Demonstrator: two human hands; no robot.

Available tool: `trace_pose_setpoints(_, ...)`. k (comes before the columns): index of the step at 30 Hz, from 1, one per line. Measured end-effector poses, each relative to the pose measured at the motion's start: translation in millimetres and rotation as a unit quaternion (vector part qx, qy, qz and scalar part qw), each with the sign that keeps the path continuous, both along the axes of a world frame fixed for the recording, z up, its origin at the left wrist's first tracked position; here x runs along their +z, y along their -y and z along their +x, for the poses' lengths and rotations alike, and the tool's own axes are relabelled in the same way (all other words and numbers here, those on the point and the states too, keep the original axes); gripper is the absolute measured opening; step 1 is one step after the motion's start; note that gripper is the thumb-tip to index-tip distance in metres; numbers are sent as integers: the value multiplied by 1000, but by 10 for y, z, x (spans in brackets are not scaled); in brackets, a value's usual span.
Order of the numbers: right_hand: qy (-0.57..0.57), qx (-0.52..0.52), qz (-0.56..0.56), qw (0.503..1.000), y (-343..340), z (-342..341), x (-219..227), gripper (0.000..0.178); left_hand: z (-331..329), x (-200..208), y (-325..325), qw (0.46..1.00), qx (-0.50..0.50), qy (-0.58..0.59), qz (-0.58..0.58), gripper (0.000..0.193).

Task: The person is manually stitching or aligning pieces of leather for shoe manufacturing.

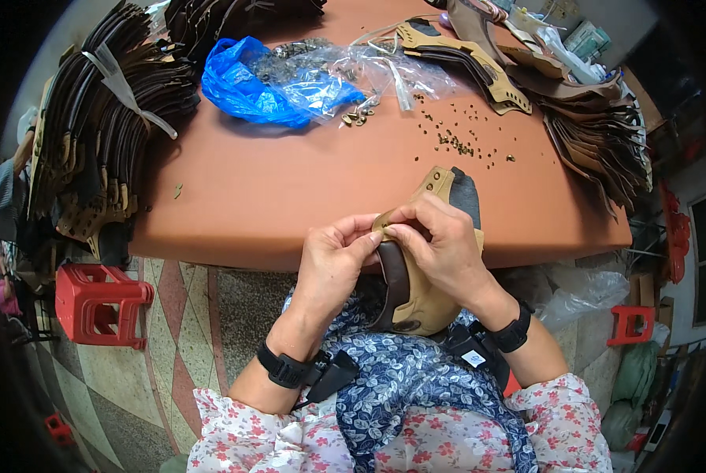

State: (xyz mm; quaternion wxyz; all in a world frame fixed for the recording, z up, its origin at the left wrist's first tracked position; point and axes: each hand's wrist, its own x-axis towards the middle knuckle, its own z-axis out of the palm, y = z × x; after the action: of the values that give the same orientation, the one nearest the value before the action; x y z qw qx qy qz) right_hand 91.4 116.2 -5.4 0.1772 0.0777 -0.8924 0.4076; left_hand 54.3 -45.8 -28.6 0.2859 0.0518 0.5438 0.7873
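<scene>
A tan and dark brown leather shoe upper [425,298] rests between my lap and the table's near edge, its eyelet strip lying toward the table. My left hand [331,256] is closed, pinching the upper's edge between thumb and forefinger. Right beside those fingertips, my right hand [446,251] is closed too, thumb and fingers pressed together at the same edge. A tiny brass-coloured fitting seems to sit at the pinch, too small to make out. Small brass-coloured fittings [457,145] lie scattered beyond my right hand on the orange-brown table [290,193].
Stacks of leather pieces stand at left [105,134] and right [597,134]. A blue plastic bag [243,87] and clear bags lie toward the back, near another upper [467,63]. Red stools stand on the floor at left [105,303] and right [630,325].
</scene>
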Motion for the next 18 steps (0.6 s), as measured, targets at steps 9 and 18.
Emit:
trace_pose_setpoints(9, -51, 16, 23, 998, -4, 23, -64, 5, -2, 17, -7, 1000, -4, 4, -17, 19)
trace_pose_setpoints(18, 21, -5, 27, 999, 13, 5, 10, 6, 26, 65, -32, 998, 3, -33, -47, 22)
